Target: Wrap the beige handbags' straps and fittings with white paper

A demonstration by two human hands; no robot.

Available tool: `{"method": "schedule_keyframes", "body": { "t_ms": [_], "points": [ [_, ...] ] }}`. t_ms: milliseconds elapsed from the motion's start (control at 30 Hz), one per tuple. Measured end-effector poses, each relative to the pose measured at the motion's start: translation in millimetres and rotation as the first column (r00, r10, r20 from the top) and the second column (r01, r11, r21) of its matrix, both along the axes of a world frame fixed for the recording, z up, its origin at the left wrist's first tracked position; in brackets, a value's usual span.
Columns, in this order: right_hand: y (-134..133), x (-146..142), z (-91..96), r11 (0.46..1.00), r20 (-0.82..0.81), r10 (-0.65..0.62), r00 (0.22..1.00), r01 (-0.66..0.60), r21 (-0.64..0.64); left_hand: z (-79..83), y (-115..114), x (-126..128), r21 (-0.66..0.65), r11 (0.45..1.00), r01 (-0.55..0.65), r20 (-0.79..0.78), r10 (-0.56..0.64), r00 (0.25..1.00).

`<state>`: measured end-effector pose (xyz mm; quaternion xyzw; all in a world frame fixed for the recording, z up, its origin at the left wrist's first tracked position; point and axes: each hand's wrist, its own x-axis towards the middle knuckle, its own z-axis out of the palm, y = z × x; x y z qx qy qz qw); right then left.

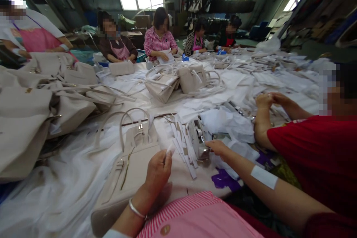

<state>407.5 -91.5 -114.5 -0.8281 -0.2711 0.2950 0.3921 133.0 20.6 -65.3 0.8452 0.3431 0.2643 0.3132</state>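
My left hand [158,168] is closed in a pinch on a small white piece of paper or thin wrap [170,151], held above the table. Beside that hand a beige handbag [134,167] lies with its front up, showing a gold zipper and looped handles. My right hand [219,147] reaches to the near end of a tape dispenser [197,137], its fingers pressed together at the shiny edge. What those fingertips pinch is too small to make out. Several narrow white strips [182,143] lie between my hands, left of the dispenser.
Beige handbags [25,119] are piled at the left, and more bags [178,80] lie mid-table. White sheets [228,119] and a purple piece [225,179] lie by my right forearm. A co-worker in a red shirt [315,152] sits close at right; several others work across the table.
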Motion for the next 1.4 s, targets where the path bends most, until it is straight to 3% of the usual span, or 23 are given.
{"method": "schedule_keyframes", "body": {
  "t_ms": [100, 267, 333, 467, 600, 700, 800, 900, 1033, 1100, 1233, 1400],
  "points": [
    [-6, -15, -4.1, 0.999, -0.041, -0.045, 0.998, 0.045, 0.006, -0.7, 1, 0, 0.000, 1.000, 0.007, -0.021, -0.007, 1.000],
    [-19, -25, 6.4, 0.996, 0.004, -0.083, 0.997, 0.083, 0.042, -3.6, 4, -2, 0.044, 0.999, 0.005, -0.042, -0.003, 0.999],
    [-29, -34, 6.4, 0.993, -0.052, -0.112, 0.992, 0.114, 0.028, -5.4, 4, -3, 0.076, 0.997, 0.006, -0.047, -0.003, 0.999],
    [-39, -53, -11.4, 0.972, -0.325, -0.235, 0.916, 0.227, -0.062, -8.7, 3, -3, 0.140, 0.990, 0.032, -0.046, -0.026, 0.999],
    [-36, -58, -36.7, 0.959, -0.356, -0.285, 0.890, 0.261, -0.114, -8.7, 1, -2, 0.198, 0.979, 0.045, -0.073, -0.031, 0.997],
    [-38, -65, -42.7, 0.960, -0.378, -0.275, 0.884, 0.226, -0.167, -8.5, 0, -4, 0.240, 0.970, 0.046, -0.095, -0.024, 0.995],
    [-37, -79, -23.5, 0.994, -0.478, -0.106, 0.872, 0.083, -0.070, -10.0, -2, -5, 0.286, 0.956, 0.061, -0.140, -0.022, 0.990],
    [-17, -99, 19.8, 0.984, -0.571, 0.133, 0.810, -0.040, 0.173, -11.5, -6, -4, 0.348, 0.934, 0.077, -0.217, 0.000, 0.976],
    [19, -125, 68.8, 0.959, -0.601, 0.230, 0.765, -0.074, 0.273, -10.7, -12, 0, 0.444, 0.885, 0.143, -0.320, 0.007, 0.947],
    [30, -134, 74.8, 0.973, -0.593, 0.196, 0.781, -0.081, 0.216, -10.5, -15, -1, 0.474, 0.857, 0.201, -0.356, -0.023, 0.934],
    [33, -140, 64.2, 0.996, -0.545, 0.094, 0.833, -0.080, 0.049, -14.3, -18, -5, 0.496, 0.821, 0.282, -0.418, -0.058, 0.906],
    [31, -139, 58.2, 0.994, -0.520, 0.100, 0.848, -0.106, 0.018, -21.6, -21, -7, 0.561, 0.794, 0.236, -0.421, 0.028, 0.907]
  ]
}}
